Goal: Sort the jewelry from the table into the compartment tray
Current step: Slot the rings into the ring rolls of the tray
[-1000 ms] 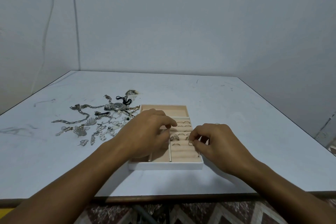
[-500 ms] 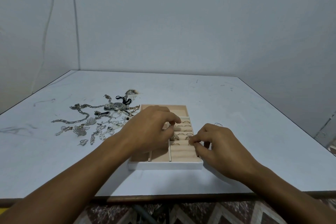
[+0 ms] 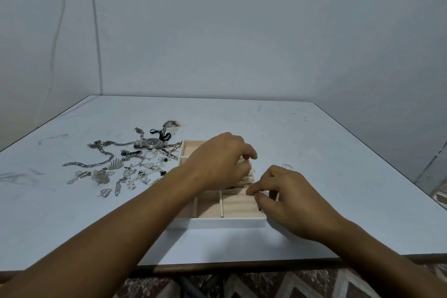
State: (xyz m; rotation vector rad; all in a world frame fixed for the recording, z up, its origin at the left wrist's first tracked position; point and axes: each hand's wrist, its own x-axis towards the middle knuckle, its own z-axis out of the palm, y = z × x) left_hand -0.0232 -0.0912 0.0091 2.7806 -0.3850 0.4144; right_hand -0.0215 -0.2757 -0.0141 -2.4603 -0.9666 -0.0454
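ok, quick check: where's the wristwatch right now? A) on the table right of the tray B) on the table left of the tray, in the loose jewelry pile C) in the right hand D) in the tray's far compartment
B: the wristwatch lies on the table among the chains, left of the compartment tray, outside its wall.

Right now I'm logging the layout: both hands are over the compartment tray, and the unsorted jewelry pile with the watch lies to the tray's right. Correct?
Not quite. The head view shows the jewelry pile with the watch lying left of the compartment tray, not right. Both the left hand and right hand are over the tray.
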